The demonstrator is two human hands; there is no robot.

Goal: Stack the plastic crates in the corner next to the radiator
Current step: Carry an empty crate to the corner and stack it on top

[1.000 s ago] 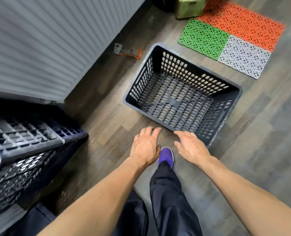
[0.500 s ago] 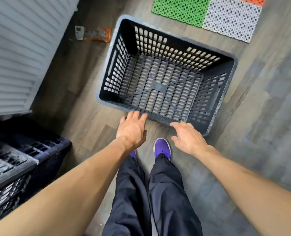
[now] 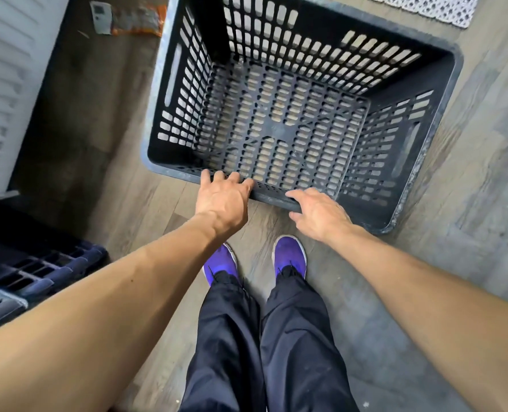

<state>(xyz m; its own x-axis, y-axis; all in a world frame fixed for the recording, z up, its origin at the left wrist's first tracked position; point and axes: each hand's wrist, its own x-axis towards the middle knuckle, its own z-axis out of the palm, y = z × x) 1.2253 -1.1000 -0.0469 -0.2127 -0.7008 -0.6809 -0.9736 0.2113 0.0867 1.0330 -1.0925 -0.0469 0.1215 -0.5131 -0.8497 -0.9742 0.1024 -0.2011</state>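
Head view, down onto the open grey crate [image 3: 279, 129] sitting upright on the floor [image 3: 469, 173], just ahead of two purple shoes [image 3: 220, 263], with the radiator [image 3: 6, 84] at the left and the stacked crates [image 3: 33, 269] in the corner at lower left. Held only by the near rim, likely tips away on lifting and swings toward the shins. Could also slip, with both holds bunched close together rather than at the side handle slots. May clip the radiator on the way to the stack. Left hand [image 3: 221, 200]: fingers draped over the near rim, tips hooked just inside. Right hand [image 3: 321, 214]: forefinger lying along the rim, thumb below it on the outside; cannot tell whether closed.
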